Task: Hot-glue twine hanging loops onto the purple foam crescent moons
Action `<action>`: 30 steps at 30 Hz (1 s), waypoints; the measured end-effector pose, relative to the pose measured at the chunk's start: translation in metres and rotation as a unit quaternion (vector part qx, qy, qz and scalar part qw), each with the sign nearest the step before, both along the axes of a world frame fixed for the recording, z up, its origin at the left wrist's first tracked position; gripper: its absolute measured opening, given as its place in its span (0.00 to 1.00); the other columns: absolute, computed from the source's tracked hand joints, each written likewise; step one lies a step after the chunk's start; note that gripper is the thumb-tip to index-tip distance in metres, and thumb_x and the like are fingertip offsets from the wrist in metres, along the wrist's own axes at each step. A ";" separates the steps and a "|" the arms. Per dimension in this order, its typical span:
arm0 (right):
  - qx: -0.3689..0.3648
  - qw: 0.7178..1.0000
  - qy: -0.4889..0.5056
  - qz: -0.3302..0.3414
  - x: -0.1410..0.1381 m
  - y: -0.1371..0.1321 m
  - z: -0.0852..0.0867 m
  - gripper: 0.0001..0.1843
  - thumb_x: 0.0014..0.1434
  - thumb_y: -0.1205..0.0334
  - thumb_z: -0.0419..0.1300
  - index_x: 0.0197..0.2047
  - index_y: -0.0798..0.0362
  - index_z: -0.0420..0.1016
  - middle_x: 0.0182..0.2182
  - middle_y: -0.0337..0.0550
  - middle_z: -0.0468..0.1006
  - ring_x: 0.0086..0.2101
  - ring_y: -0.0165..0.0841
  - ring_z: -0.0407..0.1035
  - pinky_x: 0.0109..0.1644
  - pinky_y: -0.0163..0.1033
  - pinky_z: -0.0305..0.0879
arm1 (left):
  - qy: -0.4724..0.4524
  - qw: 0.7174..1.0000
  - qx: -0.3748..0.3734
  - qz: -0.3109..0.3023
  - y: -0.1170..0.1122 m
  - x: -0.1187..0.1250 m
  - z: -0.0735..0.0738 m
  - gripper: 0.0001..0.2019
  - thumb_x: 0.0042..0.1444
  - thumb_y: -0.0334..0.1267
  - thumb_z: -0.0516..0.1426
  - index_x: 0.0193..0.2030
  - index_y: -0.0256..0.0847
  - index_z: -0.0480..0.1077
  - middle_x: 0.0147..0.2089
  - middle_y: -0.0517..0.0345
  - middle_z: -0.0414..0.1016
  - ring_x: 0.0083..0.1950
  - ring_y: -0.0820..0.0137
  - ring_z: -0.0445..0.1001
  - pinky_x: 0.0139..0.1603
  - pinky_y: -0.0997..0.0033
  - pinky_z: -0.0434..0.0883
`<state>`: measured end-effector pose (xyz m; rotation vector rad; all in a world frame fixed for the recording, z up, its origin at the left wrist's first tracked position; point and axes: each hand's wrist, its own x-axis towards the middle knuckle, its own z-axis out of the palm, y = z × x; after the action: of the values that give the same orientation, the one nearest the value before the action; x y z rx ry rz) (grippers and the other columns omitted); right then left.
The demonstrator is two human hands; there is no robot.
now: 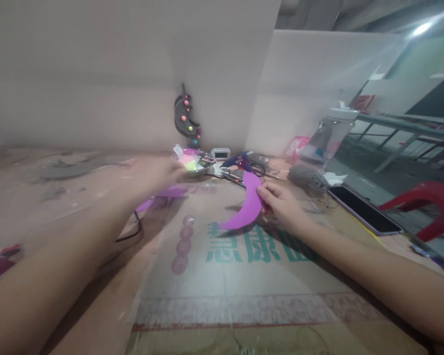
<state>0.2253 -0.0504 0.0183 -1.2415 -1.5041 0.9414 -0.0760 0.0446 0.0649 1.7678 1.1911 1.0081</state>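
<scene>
Between the thumb and fingers of my right hand (277,199) is a purple paper crescent (249,207), held above a printed cardboard sheet (192,301). My left hand (163,172) reaches to the edge of a bowl (198,170) with pink and yellow-green items in it. Motion smears that hand, and its fingers are hard to make out. Beneath the left forearm lie more purple paper pieces (173,192). A dark crescent with coloured balls (185,118) stands against the wall behind the bowl.
Right of the bowl are a blue glue gun (239,160) and a small white digital display (220,153). Grey yarn (307,178), a clear bottle (327,138) and a phone (366,209) line the right side. Grey scraps (66,170) lie at left. A red stool (429,202) stands beyond the table.
</scene>
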 end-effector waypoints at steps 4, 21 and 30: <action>-0.021 0.999 -0.028 0.039 -0.008 -0.010 -0.001 0.20 0.59 0.44 0.56 0.27 0.52 0.62 0.15 0.30 0.63 0.17 0.24 0.57 0.21 0.31 0.51 | 0.070 0.992 0.030 -0.097 -0.031 0.051 -0.025 0.19 0.61 0.49 0.50 0.36 0.37 0.76 0.32 0.54 0.76 0.30 0.69 0.69 0.30 0.73 0.62; 0.014 0.998 0.064 -0.011 0.005 0.011 -0.011 0.08 0.58 0.59 0.54 0.41 0.51 0.66 0.26 0.33 0.69 0.22 0.26 0.64 0.28 0.35 0.67 | -0.143 0.976 -0.112 -0.118 -0.022 0.056 -0.064 0.15 0.56 0.44 0.55 0.24 0.39 0.59 0.22 0.64 0.56 0.22 0.77 0.55 0.21 0.77 0.53; 0.135 0.958 -0.253 0.001 0.017 0.014 -0.004 0.14 0.59 0.56 0.58 0.46 0.53 0.73 0.45 0.49 0.77 0.46 0.39 0.70 0.52 0.46 0.65 | -0.249 0.950 -0.165 -0.096 -0.020 0.057 -0.061 0.13 0.54 0.41 0.57 0.23 0.37 0.61 0.22 0.64 0.57 0.21 0.78 0.55 0.21 0.78 0.54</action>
<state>0.2423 -0.0364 0.0140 -1.3362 -1.9535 0.4054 -0.0193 0.0245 0.0041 1.2388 0.7943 0.9951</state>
